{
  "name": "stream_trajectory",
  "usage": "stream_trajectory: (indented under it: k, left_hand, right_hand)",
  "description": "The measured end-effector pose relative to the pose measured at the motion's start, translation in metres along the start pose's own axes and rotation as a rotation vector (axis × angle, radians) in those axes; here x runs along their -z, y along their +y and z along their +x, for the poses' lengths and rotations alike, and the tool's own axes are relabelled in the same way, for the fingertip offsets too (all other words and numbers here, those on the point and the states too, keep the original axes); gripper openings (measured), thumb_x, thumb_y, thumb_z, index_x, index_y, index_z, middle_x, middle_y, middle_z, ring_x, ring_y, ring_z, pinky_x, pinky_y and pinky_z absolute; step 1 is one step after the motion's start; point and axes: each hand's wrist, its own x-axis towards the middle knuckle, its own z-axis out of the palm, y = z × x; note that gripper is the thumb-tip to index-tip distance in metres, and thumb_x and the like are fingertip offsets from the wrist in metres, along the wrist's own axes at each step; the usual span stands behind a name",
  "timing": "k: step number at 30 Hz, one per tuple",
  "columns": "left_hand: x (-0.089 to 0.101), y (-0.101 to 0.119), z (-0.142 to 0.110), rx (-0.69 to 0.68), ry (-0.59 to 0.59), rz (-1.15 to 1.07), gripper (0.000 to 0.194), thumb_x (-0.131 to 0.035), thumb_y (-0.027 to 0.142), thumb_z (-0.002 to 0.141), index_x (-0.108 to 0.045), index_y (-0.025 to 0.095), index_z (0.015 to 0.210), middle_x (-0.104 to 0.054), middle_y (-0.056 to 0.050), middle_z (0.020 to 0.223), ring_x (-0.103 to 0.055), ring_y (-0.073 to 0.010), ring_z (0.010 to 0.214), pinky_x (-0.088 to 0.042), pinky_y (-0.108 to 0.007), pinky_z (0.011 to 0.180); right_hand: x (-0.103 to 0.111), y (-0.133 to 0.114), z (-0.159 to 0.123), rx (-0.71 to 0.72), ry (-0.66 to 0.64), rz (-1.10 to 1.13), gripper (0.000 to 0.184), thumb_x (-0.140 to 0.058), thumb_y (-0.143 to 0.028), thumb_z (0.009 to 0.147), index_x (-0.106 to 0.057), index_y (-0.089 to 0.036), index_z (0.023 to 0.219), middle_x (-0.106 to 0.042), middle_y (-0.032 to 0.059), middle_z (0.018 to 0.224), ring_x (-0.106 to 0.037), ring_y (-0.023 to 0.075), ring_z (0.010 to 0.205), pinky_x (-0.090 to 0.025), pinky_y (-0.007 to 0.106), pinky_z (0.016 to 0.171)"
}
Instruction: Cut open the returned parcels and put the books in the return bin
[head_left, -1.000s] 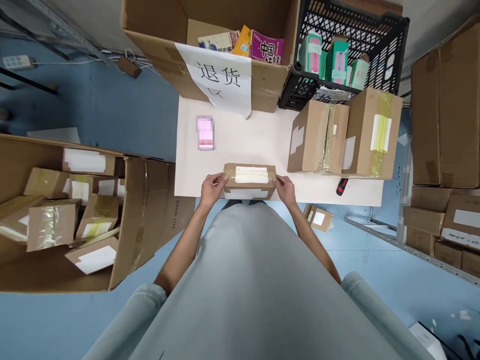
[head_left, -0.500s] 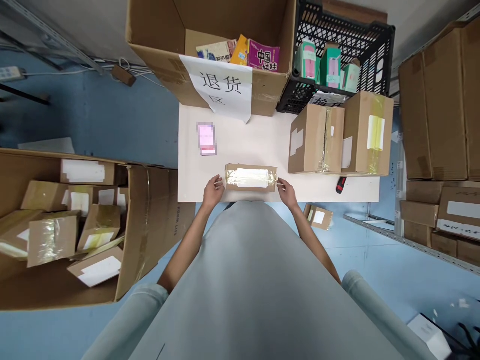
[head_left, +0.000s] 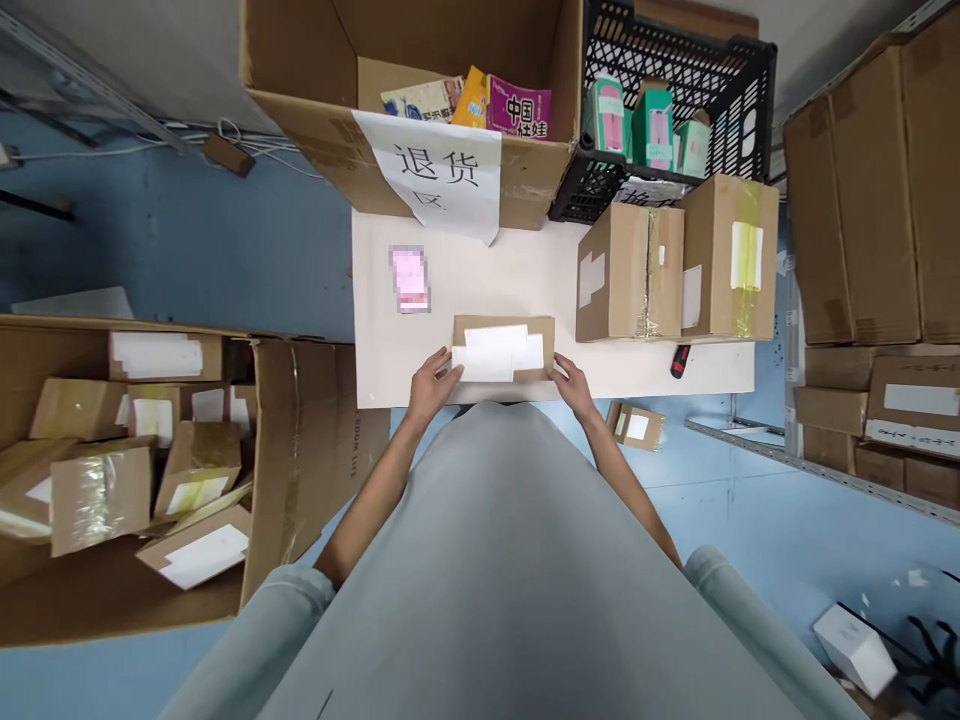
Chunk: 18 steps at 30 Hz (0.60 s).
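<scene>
A small cardboard box (head_left: 501,350) sits at the front edge of the white table, directly before me. White labels cover much of the side facing up. My left hand (head_left: 435,386) grips its left end, with the thumb over the near corner. At the opposite end, the fingers of my right hand (head_left: 573,386) close on the right edge. Beyond the box, to the left, lies a pink blurred item (head_left: 409,279). A red and black box cutter (head_left: 680,361) rests on the table to the right.
Two taped cartons, one (head_left: 630,275) beside the other (head_left: 729,260), stand on the right. Behind are a large open carton (head_left: 315,140) with packets and a black crate (head_left: 761,120) holding green boxes. A big carton (head_left: 300,450) of parcels is at left.
The small box has been turned: its taped side faced up before, and now a side with untaped white labels does. My hands have closed in on its ends.
</scene>
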Motion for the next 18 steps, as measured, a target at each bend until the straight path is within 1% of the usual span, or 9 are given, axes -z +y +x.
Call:
stream_trajectory:
  k: [3, 5, 6, 9, 11, 13, 15, 18]
  left_hand:
    - [0.003, 0.001, 0.006, 0.004, -0.035, 0.041, 0.045, -0.080, 0.049, 0.095, -0.086, 0.018, 0.126, -0.075, -0.014, 0.152, -0.070, -0.0356, 0.143, -0.056, -0.048, 0.125]
    - [0.003, -0.003, 0.007, 0.037, -0.048, 0.053, 0.045, -0.082, 0.050, 0.093, -0.086, 0.019, 0.124, -0.080, -0.014, 0.143, -0.075, -0.0352, 0.132, -0.058, -0.048, 0.123]
    - [0.002, -0.006, 0.006, 0.051, -0.050, 0.052, 0.046, -0.083, 0.051, 0.092, -0.086, 0.019, 0.125, -0.081, -0.014, 0.142, -0.077, -0.0347, 0.128, -0.059, -0.048, 0.121]
    - [0.001, -0.018, -0.002, 0.092, -0.056, 0.044, 0.051, -0.076, 0.055, 0.096, -0.083, 0.020, 0.131, -0.081, -0.014, 0.141, -0.079, -0.0317, 0.122, -0.061, -0.047, 0.117]
    - [0.001, -0.026, -0.008, 0.121, -0.055, 0.042, 0.050, -0.068, 0.055, 0.101, -0.082, 0.019, 0.133, -0.082, -0.014, 0.139, -0.079, -0.0307, 0.122, -0.061, -0.047, 0.116]
    - [0.000, -0.031, -0.013, 0.149, -0.046, 0.050, 0.048, -0.066, 0.048, 0.100, -0.081, 0.017, 0.134, -0.082, -0.015, 0.139, -0.079, -0.0311, 0.122, -0.061, -0.048, 0.116]
    - [-0.002, -0.033, -0.017, 0.161, -0.044, 0.060, 0.046, -0.068, 0.037, 0.095, -0.081, 0.016, 0.134, -0.081, -0.016, 0.142, -0.079, -0.0314, 0.121, -0.060, -0.049, 0.118]
    - [-0.005, -0.032, -0.023, 0.149, -0.053, 0.067, 0.050, -0.068, 0.026, 0.088, -0.081, 0.017, 0.136, -0.080, -0.015, 0.144, -0.080, -0.0308, 0.117, -0.060, -0.049, 0.118]
  right_hand:
    - [0.000, -0.004, 0.012, -0.001, -0.012, -0.011, 0.062, -0.068, -0.073, 0.097, -0.084, -0.024, 0.131, -0.078, 0.0123, 0.150, -0.067, 0.0359, 0.148, -0.051, 0.055, 0.131]
    - [-0.002, -0.001, 0.015, -0.024, -0.033, -0.022, 0.060, -0.072, -0.074, 0.093, -0.087, -0.025, 0.122, -0.082, 0.0114, 0.142, -0.072, 0.0367, 0.138, -0.054, 0.056, 0.128]
    - [-0.003, 0.002, 0.015, -0.040, -0.036, -0.022, 0.059, -0.074, -0.074, 0.091, -0.087, -0.025, 0.121, -0.083, 0.0107, 0.140, -0.075, 0.0364, 0.134, -0.055, 0.056, 0.126]
    - [-0.002, 0.016, 0.006, -0.102, -0.023, -0.020, 0.062, -0.070, -0.074, 0.093, -0.085, -0.025, 0.128, -0.083, 0.0092, 0.141, -0.077, 0.0340, 0.129, -0.060, 0.057, 0.119]
    - [-0.001, 0.025, -0.003, -0.146, -0.007, -0.019, 0.065, -0.064, -0.073, 0.097, -0.082, -0.023, 0.135, -0.083, 0.0116, 0.140, -0.078, 0.0336, 0.127, -0.064, 0.057, 0.113]
    - [-0.001, 0.031, -0.012, -0.171, -0.001, -0.018, 0.067, -0.062, -0.069, 0.099, -0.079, -0.021, 0.142, -0.081, 0.0160, 0.142, -0.078, 0.0348, 0.125, -0.066, 0.059, 0.108]
    - [-0.004, 0.034, -0.019, -0.165, -0.014, -0.016, 0.067, -0.066, -0.063, 0.097, -0.077, -0.019, 0.146, -0.079, 0.0186, 0.145, -0.079, 0.0360, 0.124, -0.065, 0.061, 0.109]
    - [-0.011, 0.034, -0.026, -0.101, -0.047, -0.017, 0.065, -0.070, -0.055, 0.093, -0.077, -0.022, 0.148, -0.080, 0.0137, 0.146, -0.078, 0.0345, 0.125, -0.061, 0.060, 0.117]
